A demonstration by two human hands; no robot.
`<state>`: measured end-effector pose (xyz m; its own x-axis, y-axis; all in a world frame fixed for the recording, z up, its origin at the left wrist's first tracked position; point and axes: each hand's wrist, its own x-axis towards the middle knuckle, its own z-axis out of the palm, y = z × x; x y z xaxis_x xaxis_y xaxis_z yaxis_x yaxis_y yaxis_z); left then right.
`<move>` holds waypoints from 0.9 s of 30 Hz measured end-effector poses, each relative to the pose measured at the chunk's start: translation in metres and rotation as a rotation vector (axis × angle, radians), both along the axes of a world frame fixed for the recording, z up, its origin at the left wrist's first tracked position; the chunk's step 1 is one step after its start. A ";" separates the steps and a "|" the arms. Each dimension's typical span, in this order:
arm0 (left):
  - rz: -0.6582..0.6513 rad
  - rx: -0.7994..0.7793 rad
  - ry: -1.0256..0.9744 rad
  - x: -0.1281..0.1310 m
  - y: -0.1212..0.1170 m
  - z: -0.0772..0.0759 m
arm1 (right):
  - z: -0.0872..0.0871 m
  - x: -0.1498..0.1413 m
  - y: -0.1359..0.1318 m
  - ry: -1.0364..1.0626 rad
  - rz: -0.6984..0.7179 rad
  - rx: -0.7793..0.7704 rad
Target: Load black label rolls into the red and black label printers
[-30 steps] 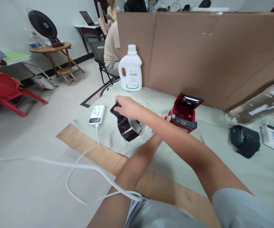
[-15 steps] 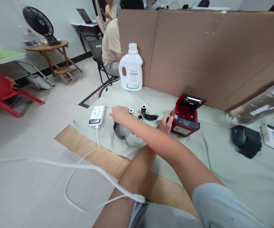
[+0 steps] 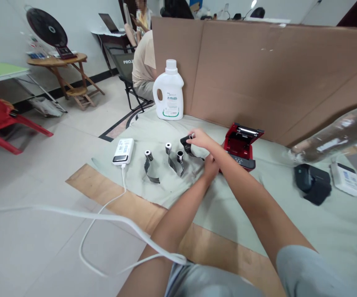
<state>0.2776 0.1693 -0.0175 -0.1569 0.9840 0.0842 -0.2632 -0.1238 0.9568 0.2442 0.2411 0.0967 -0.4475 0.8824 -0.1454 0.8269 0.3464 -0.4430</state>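
Observation:
My right hand (image 3: 198,138) pinches a small dark roll (image 3: 186,140), tilted on its side, with a loose dark strip trailing from it. My left hand (image 3: 211,166) is closed at the left side of a red receipt printer (image 3: 235,142), whose lid stands up; my right forearm covers part of both. Left of my hands, three more small rolls stand on end: a roll with a white top (image 3: 168,147), a darker roll (image 3: 180,156), and a leftmost roll (image 3: 148,155) with its strip curling toward me.
A white power bank (image 3: 123,152) with a cable lies left on the pale cloth (image 3: 135,181). A white detergent jug (image 3: 169,93) stands before a cardboard wall (image 3: 246,70). Right are a black device (image 3: 311,181) and a white box (image 3: 347,178). A person (image 3: 143,62) sits behind.
My right hand has moved right, from the leftmost roll to the roll nearest the printer, which it now grips and tilts. My left hand stays at the printer. The view has shifted slightly.

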 end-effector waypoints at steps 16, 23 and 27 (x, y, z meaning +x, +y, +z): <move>0.046 0.136 0.084 -0.002 -0.002 -0.002 | 0.035 0.207 -0.082 0.620 -0.387 0.120; 0.125 0.174 0.150 -0.002 -0.008 0.003 | -0.005 0.209 -0.058 0.311 -0.366 0.239; 0.192 0.334 0.389 -0.003 -0.016 0.004 | -0.013 0.208 -0.048 0.112 -0.383 0.242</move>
